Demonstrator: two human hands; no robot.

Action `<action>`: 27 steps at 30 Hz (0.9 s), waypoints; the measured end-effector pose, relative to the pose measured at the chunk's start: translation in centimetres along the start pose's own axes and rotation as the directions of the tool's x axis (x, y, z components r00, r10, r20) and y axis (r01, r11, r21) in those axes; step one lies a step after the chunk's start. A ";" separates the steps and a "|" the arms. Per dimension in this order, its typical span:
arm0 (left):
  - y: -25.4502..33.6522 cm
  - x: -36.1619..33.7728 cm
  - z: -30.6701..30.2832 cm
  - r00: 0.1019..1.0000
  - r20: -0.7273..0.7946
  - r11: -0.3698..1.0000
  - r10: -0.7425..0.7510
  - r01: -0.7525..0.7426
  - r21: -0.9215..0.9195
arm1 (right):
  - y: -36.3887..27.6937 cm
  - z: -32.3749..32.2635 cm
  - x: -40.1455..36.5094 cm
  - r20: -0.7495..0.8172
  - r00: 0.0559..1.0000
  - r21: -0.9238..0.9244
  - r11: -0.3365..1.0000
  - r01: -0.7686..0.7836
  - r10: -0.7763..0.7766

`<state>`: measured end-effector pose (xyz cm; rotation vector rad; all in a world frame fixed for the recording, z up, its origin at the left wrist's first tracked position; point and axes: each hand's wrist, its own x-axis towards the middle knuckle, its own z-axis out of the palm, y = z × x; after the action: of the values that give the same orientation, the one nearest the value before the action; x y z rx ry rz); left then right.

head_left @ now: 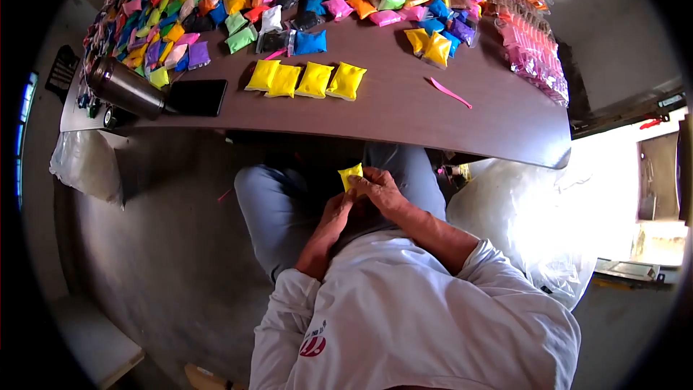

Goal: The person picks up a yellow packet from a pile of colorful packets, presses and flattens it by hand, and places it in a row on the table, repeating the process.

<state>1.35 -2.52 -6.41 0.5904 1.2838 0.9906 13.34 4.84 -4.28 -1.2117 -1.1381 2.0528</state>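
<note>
Packet (349, 173), small and yellow, sits near the centre of the frame, off the desk (397, 112). I see the right hand (381, 189) pinching it; the left hand (338, 209) seems to pinch its lower edge, though overlapping fingers leave me unsure. I judge the step in hand as working this packet by fingertip; the next move calls for a light, even grip. Four yellow packets (315, 80) line the desk at upper centre. Sachets (242, 39) heaped along the top hold coloured filling; glare on the clear bag (498, 209) at right hides its contents.
</note>
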 end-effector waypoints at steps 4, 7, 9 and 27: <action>-0.9 0.7 -0.4 0.996 0.049 0.988 0.076 -0.082 0.128 | -0.1 0.2 0.0 -0.091 0.996 -0.011 1.000 0.024 -0.025; -0.3 0.4 -0.3 0.994 0.048 0.981 0.097 -0.104 0.161 | -0.7 0.1 -0.4 -0.018 1.000 0.081 0.997 -0.013 0.015; 0.2 0.2 -0.2 0.994 0.040 0.983 0.097 -0.102 0.155 | -0.8 0.1 -0.4 -0.032 0.999 0.087 0.996 -0.001 0.004; -0.8 0.5 -0.3 0.995 0.053 0.985 0.089 -0.096 0.141 | 0.7 -0.8 1.0 0.000 0.999 0.031 0.999 0.038 -0.038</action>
<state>1.28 -2.52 -7.34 0.7863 1.3028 0.9596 13.62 5.51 -5.56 -1.1657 -1.1175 2.0349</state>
